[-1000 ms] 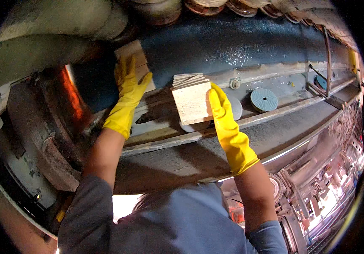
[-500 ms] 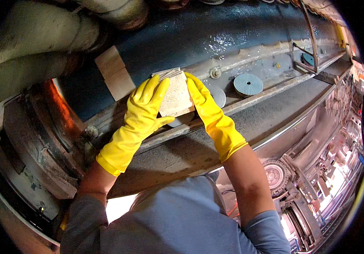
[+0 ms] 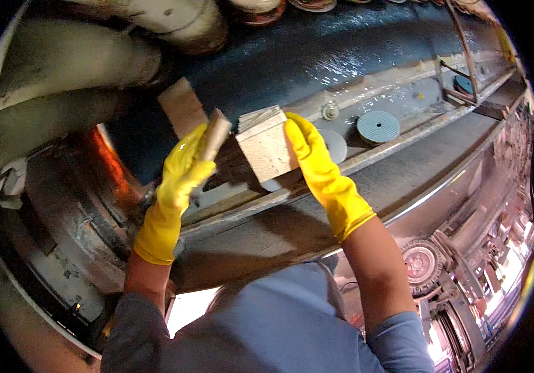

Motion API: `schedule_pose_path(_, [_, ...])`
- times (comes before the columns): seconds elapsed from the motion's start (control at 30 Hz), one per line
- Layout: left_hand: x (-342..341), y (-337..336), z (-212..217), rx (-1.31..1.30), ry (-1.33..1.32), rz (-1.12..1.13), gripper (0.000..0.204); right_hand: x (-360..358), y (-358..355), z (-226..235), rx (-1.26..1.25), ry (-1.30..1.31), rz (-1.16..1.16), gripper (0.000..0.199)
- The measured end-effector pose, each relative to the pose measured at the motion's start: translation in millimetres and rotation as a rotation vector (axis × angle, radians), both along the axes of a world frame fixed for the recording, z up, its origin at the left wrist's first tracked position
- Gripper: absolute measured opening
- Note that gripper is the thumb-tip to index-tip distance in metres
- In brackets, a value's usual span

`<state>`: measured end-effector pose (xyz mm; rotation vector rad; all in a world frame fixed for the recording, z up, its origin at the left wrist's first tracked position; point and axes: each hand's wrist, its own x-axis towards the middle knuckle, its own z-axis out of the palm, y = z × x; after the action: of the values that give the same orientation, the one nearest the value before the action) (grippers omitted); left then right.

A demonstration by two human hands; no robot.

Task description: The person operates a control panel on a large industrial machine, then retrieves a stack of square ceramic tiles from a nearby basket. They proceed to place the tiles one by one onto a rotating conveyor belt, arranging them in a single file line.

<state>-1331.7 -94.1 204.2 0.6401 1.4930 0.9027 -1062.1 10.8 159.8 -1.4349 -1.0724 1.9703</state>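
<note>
A flat tan stone tile (image 3: 216, 135), seen nearly edge-on and tilted, is in my left hand (image 3: 183, 168), yellow-gloved, with the thumb across its lower end. Just to its right, a stack of similar tiles (image 3: 268, 151) stands by the metal rail, its layered edges showing at the top. My right hand (image 3: 309, 151), also in a yellow rubber glove, grips the right side of that stack, fingers together along its edge. Another tan tile (image 3: 181, 105) lies on the dark wet belt (image 3: 254, 65), beyond my left hand, which may cover more of it.
Right of the stack are a grey disc (image 3: 335, 145) and a blue-green ridged disc (image 3: 378, 127) on the ledge. A metal rail (image 3: 366, 160) runs along the near side. Large rounded pale shapes (image 3: 87, 59) hang at upper left. A wheeled machine (image 3: 420, 263) stands lower right.
My left hand has left the stack and moved left with a tile, now tilted on edge. My right hand stays at the stack's right side. The whole view has shifted slightly.
</note>
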Motion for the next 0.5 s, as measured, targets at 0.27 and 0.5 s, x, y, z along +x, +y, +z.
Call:
schedule_pose_path(0.27, [2,-32,-16,-0.187,-1.066,0.399,0.116,3,0,-10,-0.015,0.033,-0.001,0.06])
schedule_pose_path(0.5, [5,-42,-21,-0.279,-1.066,0.426,0.12,5,-2,-24,-0.031,0.056,0.012,0.056])
